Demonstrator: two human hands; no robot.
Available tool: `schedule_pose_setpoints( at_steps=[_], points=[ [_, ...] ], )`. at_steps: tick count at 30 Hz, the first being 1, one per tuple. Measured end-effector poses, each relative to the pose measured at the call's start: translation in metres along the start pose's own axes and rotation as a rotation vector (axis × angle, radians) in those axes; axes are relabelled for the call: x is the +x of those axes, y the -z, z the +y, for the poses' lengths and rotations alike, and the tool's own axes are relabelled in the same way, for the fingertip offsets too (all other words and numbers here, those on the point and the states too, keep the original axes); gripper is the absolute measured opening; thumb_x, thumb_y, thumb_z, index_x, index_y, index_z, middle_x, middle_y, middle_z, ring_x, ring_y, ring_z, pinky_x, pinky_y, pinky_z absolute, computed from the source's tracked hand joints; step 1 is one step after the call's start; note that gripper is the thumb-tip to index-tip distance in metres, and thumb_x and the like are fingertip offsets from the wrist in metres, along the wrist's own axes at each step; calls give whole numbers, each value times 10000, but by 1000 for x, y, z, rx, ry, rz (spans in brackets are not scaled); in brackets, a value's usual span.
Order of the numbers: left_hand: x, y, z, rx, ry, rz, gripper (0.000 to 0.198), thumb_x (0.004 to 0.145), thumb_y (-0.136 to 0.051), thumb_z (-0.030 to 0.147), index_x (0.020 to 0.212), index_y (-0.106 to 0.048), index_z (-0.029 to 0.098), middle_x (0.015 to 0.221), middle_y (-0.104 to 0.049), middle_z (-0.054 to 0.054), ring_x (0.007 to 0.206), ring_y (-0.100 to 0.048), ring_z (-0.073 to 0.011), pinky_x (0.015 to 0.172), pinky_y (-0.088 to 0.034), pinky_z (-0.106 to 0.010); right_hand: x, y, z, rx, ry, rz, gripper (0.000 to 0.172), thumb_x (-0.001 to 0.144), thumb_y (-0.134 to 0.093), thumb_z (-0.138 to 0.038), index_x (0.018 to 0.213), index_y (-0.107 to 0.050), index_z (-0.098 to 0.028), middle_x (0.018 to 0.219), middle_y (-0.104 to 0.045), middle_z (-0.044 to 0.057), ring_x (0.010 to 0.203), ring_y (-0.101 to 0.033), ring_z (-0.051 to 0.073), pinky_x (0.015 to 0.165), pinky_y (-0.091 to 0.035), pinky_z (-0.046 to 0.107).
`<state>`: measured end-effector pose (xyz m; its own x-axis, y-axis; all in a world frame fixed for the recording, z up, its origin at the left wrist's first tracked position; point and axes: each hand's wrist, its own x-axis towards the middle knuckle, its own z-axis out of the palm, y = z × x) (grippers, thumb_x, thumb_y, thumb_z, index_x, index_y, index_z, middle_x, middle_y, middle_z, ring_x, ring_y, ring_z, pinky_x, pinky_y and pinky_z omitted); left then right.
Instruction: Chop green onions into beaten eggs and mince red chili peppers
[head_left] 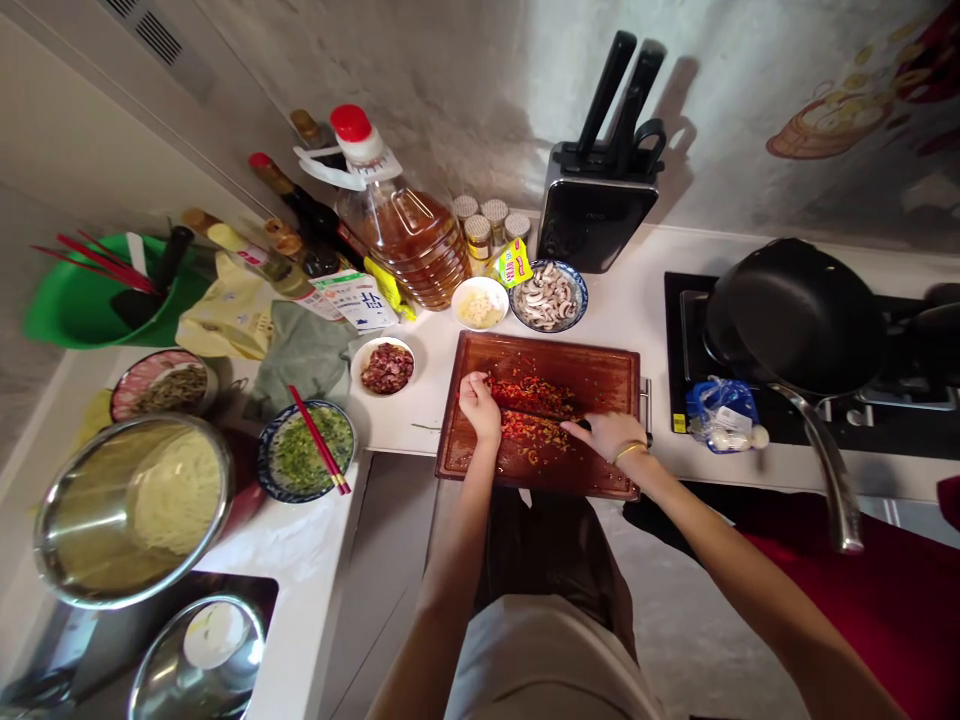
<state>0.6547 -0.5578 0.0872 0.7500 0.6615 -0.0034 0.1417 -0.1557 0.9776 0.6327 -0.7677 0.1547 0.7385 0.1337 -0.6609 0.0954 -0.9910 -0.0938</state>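
Note:
On the brown wooden cutting board [551,482], my right hand [613,436] is wrapped round the handle of a knife [536,414]. The dark blade lies low across the board and points left. Finely chopped red and orange peppers [529,390] spread on both sides of it. My left hand [480,408] is at the board's left part, beside the blade's tip, with its fingers curled in. Whether those fingers grip the tip or some pepper is hidden.
Behind the board stand a bowl of sliced mushrooms [549,297], a bowl of minced garlic [480,304] and a knife block [596,215]. Left are a bowl of meat [385,367], chopsticks [319,440] across a bowl of greens, and a large oil bottle [405,230]. A wok [795,310] sits right.

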Motion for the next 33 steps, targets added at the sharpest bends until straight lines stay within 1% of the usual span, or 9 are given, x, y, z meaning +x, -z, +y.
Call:
schedule_pose_setpoints(
  at_steps=[5, 7, 12, 17, 19, 22, 25, 28, 33],
  points=[
    [15, -13, -5, 50, -43, -47, 302, 886, -390, 402, 781, -558, 173, 679, -518, 5, 601, -462, -94, 621, -363, -219, 24, 0, -2, -8, -10, -30, 801, 792, -112, -737, 1028, -661, -203, 964, -680, 142, 935, -628, 260, 786, -447, 351],
    [17, -13, -8, 47, -54, -61, 295, 884, -395, 394, 773, -556, 173, 701, -534, -3, 629, -483, -97, 640, -373, -218, 24, -4, -5, -1, -11, -32, 794, 805, -99, -722, 1039, -656, -206, 967, -680, 143, 932, -631, 259, 785, -448, 358],
    [20, -8, -11, -16, 6, -98, 289, 885, -399, 403, 788, -548, 175, 553, -409, 50, 494, -388, -80, 545, -347, -209, 17, -14, -7, 25, 12, -3, 801, 781, -106, -747, 989, -671, -220, 928, -687, 131, 890, -641, 268, 756, -459, 370],
    [23, -11, -2, 43, -58, -208, 297, 873, -422, 409, 760, -560, 171, 663, -523, 2, 577, -468, -92, 594, -379, -220, 18, -15, -5, 31, -4, -22, 783, 807, -104, -717, 1030, -652, -204, 928, -691, 124, 888, -646, 251, 751, -462, 344],
    [21, -2, 4, 46, -28, -197, 307, 873, -417, 420, 771, -566, 172, 614, -492, 18, 548, -447, -93, 579, -370, -223, 10, -12, -8, 25, 12, -15, 809, 789, -89, -736, 1015, -656, -206, 924, -690, 127, 885, -645, 258, 748, -462, 352],
    [10, 29, 11, 43, 21, -144, 312, 877, -407, 436, 819, -575, 179, 549, -421, 47, 498, -397, -89, 545, -347, -220, -15, -16, -19, 29, 56, 9, 844, 768, -66, -754, 984, -664, -201, 907, -689, 137, 878, -644, 264, 747, -459, 353],
    [-8, 62, 9, 56, 75, -88, 316, 878, -402, 444, 819, -571, 183, 513, -360, 64, 463, -360, -81, 511, -322, -209, -35, -33, -31, 72, 94, -42, 836, 775, -62, -748, 952, -673, -206, 891, -690, 131, 879, -645, 250, 761, -452, 339],
    [-23, 76, -2, 96, 115, -40, 316, 876, -407, 433, 792, -570, 176, 506, -369, 63, 472, -384, -81, 521, -336, -203, -37, -54, -33, 128, 113, -125, 823, 779, -70, -749, 937, -679, -218, 913, -692, 122, 895, -644, 248, 758, -451, 336],
    [-23, 47, -13, 172, -1, -88, 280, 887, -399, 368, 789, -572, 170, 732, -578, -19, 708, -543, -123, 712, -415, -246, -12, -64, -14, 158, 78, -159, 815, 790, -94, -741, 950, -680, -198, 929, -693, 126, 908, -644, 254, 739, -452, 322]
  ],
)
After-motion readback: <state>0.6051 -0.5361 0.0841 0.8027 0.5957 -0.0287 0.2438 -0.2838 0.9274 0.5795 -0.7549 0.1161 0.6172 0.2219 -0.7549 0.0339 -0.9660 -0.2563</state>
